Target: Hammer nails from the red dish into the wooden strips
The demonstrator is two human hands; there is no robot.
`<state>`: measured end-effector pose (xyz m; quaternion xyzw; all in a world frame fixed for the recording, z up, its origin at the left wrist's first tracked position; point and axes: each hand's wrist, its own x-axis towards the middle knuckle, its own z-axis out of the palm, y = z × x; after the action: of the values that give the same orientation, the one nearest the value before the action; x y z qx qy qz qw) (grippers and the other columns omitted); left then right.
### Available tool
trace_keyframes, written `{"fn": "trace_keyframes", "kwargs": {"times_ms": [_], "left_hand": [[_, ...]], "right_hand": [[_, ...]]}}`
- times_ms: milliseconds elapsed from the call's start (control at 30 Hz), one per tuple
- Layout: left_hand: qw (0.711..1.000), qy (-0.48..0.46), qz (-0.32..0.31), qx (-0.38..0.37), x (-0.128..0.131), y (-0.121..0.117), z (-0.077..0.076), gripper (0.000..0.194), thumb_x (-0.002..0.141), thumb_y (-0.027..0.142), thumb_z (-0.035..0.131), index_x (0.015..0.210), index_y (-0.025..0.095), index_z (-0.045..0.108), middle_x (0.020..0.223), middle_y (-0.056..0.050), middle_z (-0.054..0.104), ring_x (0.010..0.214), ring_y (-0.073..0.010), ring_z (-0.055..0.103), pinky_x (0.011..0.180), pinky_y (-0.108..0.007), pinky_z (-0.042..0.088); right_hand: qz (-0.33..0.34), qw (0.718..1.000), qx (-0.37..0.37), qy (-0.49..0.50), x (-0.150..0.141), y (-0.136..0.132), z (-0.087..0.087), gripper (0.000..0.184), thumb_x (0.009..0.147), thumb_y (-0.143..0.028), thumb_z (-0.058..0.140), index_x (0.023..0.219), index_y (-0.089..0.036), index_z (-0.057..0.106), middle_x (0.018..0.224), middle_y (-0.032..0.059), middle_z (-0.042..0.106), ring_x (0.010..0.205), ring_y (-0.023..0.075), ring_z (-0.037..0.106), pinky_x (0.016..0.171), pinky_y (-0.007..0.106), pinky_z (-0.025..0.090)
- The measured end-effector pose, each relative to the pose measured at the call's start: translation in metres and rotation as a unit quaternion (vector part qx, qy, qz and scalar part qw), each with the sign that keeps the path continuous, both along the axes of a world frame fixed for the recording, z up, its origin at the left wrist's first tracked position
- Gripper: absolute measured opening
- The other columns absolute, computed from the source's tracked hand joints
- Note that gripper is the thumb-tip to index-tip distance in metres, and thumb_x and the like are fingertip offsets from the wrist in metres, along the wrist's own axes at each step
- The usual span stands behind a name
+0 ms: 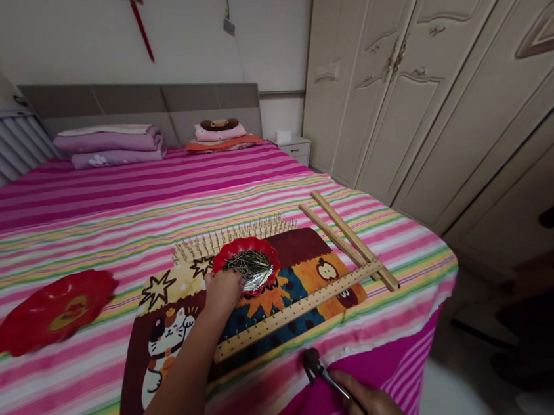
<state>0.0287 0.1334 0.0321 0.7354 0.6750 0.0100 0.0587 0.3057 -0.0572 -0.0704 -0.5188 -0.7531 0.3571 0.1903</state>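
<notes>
My left hand reaches over the near left rim of a red scalloped bowl filled with nails. Its fingers curl closed by the nails, and what they hold is hidden. A claw hammer is gripped by its metal shaft in my right hand, head raised over the bed's near edge. Between the hands lies a wooden strip with a row of nails standing in it. Behind the bowl are wooden strips densely set with upright nails. A patterned mat lies underneath.
Two plain wooden strips lie at the right, touching the nailed strip's far end. A red scalloped plate rests at left on the striped bedspread. Folded bedding sits by the headboard; a wardrobe stands right.
</notes>
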Motion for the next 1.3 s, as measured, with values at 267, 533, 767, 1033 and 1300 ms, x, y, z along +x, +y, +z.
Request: {"fn": "trace_keyframes", "kwargs": {"times_ms": [267,533,767,1033,1300], "left_hand": [[0.999,-0.035,0.006,0.024,-0.016,-0.008,0.000,0.023,0.078,0.021,0.040,0.071,0.019,0.062,0.073,-0.004,0.068,0.071,-0.0164,0.059,0.070,-0.029,0.031],[0.983,-0.169,0.059,0.052,-0.028,-0.025,0.013,0.017,0.074,0.027,0.043,0.072,0.020,0.059,0.069,0.001,0.065,0.063,-0.0123,0.057,0.060,-0.021,0.037],[0.925,-0.341,0.163,0.037,-0.065,-0.082,0.012,0.022,0.067,0.038,0.049,0.075,0.022,0.062,0.067,0.005,0.065,0.063,-0.0126,0.057,0.055,-0.020,0.039],[0.967,-0.186,0.166,-0.059,-0.067,-0.113,0.004,0.009,0.069,0.023,0.048,0.067,0.022,0.057,0.059,0.005,0.059,0.056,-0.0106,0.054,0.055,-0.020,0.036],[0.984,-0.095,0.125,-0.082,-0.061,-0.106,0.003,0.009,0.071,0.019,0.047,0.068,0.021,0.056,0.068,0.000,0.062,0.065,-0.0137,0.054,0.059,-0.023,0.032]], "right_hand": [[0.000,1.000,0.031,-0.003,0.000,0.000,-0.003,0.045,0.087,-0.016,0.038,0.132,-0.016,0.047,0.107,0.0120,0.070,0.096,0.0206,0.067,0.082,0.026,0.051],[-0.009,0.999,0.043,-0.011,-0.005,-0.001,0.000,0.045,0.086,-0.016,0.037,0.129,-0.016,0.050,0.098,0.0103,0.073,0.083,0.0199,0.070,0.074,0.025,0.053],[-0.013,0.999,0.030,-0.028,-0.006,-0.005,-0.001,0.046,0.088,-0.019,0.037,0.132,-0.017,0.047,0.110,0.0116,0.069,0.094,0.0212,0.067,0.081,0.029,0.051],[-0.010,0.998,0.026,-0.050,-0.008,-0.006,0.000,0.047,0.086,-0.019,0.038,0.133,-0.019,0.047,0.109,0.0100,0.070,0.091,0.0223,0.068,0.078,0.031,0.052],[-0.004,0.997,0.028,-0.066,-0.009,-0.006,0.003,0.048,0.087,-0.019,0.038,0.134,-0.020,0.045,0.117,0.0095,0.067,0.099,0.0214,0.066,0.083,0.031,0.051]]}}
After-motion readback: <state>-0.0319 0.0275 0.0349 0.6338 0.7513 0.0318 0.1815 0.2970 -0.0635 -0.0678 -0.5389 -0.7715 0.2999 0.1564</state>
